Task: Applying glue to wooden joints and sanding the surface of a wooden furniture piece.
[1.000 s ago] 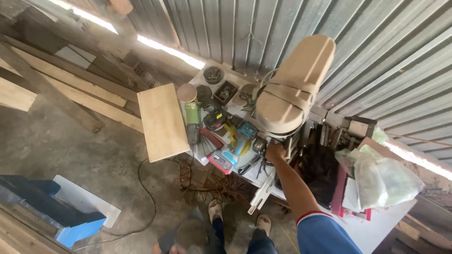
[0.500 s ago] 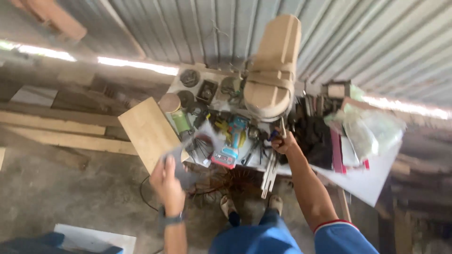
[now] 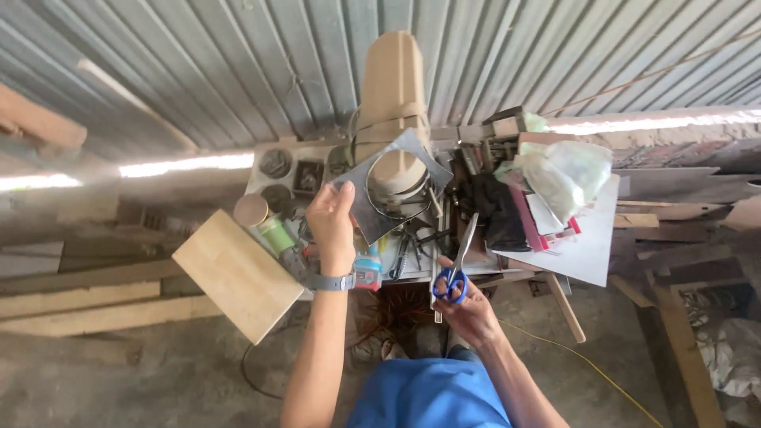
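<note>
Metal sheet (image 3: 372, 208): thin, grey, roughly square, with a large round hole cut through its middle. Held up tilted, one corner pointing upward, pinched at its left edge, above the cluttered bench. A tan wooden form shows through the hole.

Scissors (image 3: 457, 265): blue handles, long silver blades, closed or nearly so. Blades point up and slightly right, handles low and gripped, just right of the sheet, apart from it.

Board (image 3: 236, 273) lies left of the cluttered table (image 3: 587, 254) — bag (image 3: 559, 170) on its right.
</note>
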